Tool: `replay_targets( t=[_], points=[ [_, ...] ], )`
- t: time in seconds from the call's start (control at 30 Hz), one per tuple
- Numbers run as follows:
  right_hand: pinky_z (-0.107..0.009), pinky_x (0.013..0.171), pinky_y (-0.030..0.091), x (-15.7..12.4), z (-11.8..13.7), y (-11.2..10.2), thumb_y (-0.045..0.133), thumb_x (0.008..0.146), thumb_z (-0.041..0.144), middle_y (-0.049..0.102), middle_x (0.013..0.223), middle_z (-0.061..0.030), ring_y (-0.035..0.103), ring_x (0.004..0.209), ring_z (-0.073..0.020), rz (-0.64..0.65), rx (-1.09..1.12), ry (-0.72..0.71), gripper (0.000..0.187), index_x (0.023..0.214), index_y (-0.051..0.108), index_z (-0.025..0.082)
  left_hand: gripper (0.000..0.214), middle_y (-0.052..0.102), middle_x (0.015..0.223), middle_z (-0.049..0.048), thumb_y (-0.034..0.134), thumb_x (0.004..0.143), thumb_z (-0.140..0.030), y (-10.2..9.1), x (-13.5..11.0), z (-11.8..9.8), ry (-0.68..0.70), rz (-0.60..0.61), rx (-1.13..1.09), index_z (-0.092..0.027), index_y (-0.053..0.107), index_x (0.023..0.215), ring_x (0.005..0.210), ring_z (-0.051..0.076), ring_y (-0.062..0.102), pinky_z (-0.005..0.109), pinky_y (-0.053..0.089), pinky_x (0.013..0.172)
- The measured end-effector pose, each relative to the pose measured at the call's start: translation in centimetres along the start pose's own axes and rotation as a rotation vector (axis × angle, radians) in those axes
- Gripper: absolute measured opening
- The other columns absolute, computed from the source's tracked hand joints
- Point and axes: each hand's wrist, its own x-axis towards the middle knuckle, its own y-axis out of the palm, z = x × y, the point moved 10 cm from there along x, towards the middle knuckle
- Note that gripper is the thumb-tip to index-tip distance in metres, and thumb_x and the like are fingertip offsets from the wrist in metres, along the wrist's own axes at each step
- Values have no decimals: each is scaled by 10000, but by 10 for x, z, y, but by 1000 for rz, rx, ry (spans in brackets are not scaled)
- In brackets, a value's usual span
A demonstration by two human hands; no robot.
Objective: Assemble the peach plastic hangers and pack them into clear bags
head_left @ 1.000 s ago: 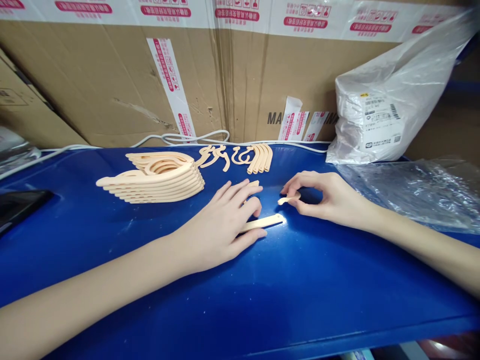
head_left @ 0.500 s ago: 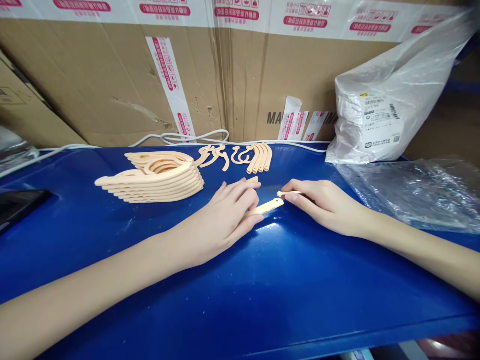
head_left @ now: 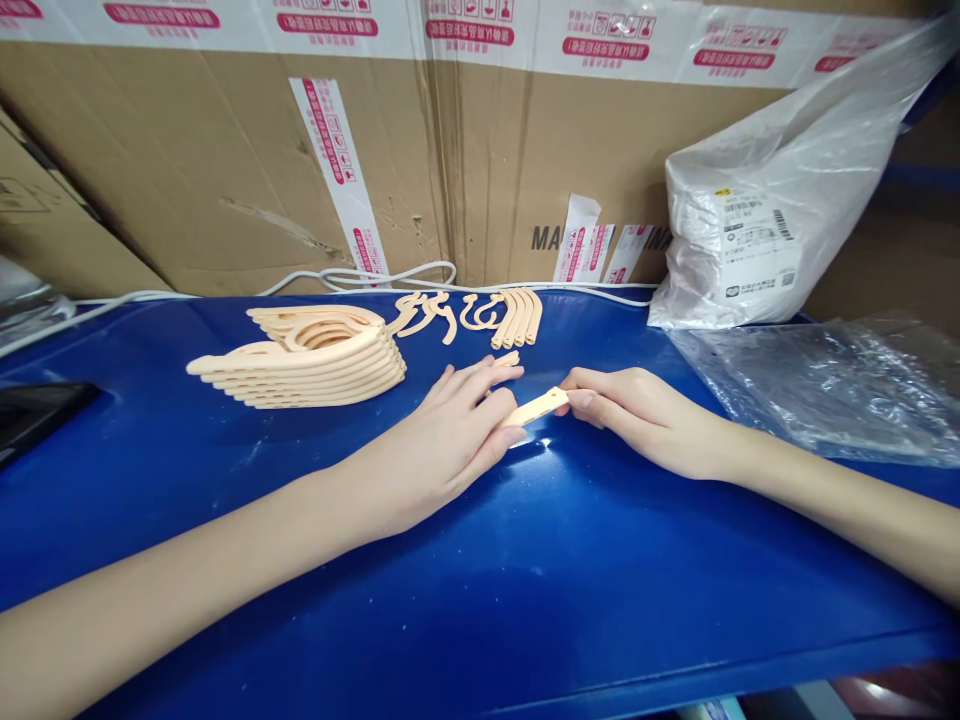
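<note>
My left hand (head_left: 469, 430) is closed around a cream plastic hanger part (head_left: 536, 408), a flat bar with a small hole near its right end. Another end of cream plastic (head_left: 508, 358) shows beyond the left fingertips. At the bar's right end, my right hand (head_left: 637, 415) is in a pinch, thumb and forefinger touching it. The small cream piece in that pinch is mostly hidden by the fingers. Left of my hands lies a neat stack of cream plastic hangers (head_left: 307, 370). Behind them are loose hooks (head_left: 480, 312) and several curved hanger arms (head_left: 517, 318).
The blue tabletop (head_left: 480, 600) carries everything. A large taped cardboard box (head_left: 225, 170) forms the back wall, with a white cable (head_left: 352, 275) along its foot. To the right are a labelled white plastic bag (head_left: 757, 220) and clear plastic film (head_left: 832, 390). A dark flat device (head_left: 45, 415) lies left.
My right hand has moved slightly left and brought its small piece against the bar's end. Its fingers now cover that piece. My left hand has barely moved.
</note>
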Motion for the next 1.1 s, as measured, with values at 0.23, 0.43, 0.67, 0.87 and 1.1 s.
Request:
replay_targets(
  t=[0.23, 0.43, 0.67, 0.87, 1.1],
  points=[
    [-286, 654, 365, 0, -3, -1, 319, 1032, 421, 580, 774, 5, 529, 679, -148, -26, 23, 35, 341, 844, 515, 214, 315, 400, 1514, 131, 279, 1054, -346, 0, -1, 0, 8, -4, 5, -188, 550, 1078, 1479, 246, 240, 612, 244, 1178],
    [-283, 645, 359, 0, 3, 2, 308, 1037, 406, 552, 727, 16, 522, 649, -137, 15, -26, -6, 341, 827, 489, 208, 322, 391, 1519, 119, 262, 1056, -358, 2, -3, 1, 13, -17, 15, -194, 538, 1058, 1476, 254, 248, 659, 201, 1173],
    [-251, 563, 336, -1, 13, 1, 382, 1026, 413, 499, 670, 48, 463, 562, -102, -22, -2, -69, 298, 844, 484, 200, 311, 417, 1487, 113, 252, 1057, -373, -4, -6, -1, 25, -81, -10, -199, 508, 1074, 1438, 236, 329, 583, 300, 1174],
    [-238, 559, 343, 0, 15, 0, 399, 1028, 408, 523, 667, 41, 497, 559, -101, -66, -65, -78, 315, 805, 478, 201, 290, 408, 1493, 111, 261, 1058, -362, -2, -6, 0, 37, -84, -3, -200, 500, 1081, 1434, 244, 337, 594, 301, 1171],
    [-227, 506, 347, -3, 18, 1, 322, 1042, 445, 553, 632, 32, 536, 505, -115, -121, -332, -145, 354, 818, 461, 208, 305, 429, 1486, 108, 256, 1059, -359, 0, -8, 0, 59, -96, -7, -205, 513, 1114, 1447, 236, 314, 606, 309, 1160]
  ],
)
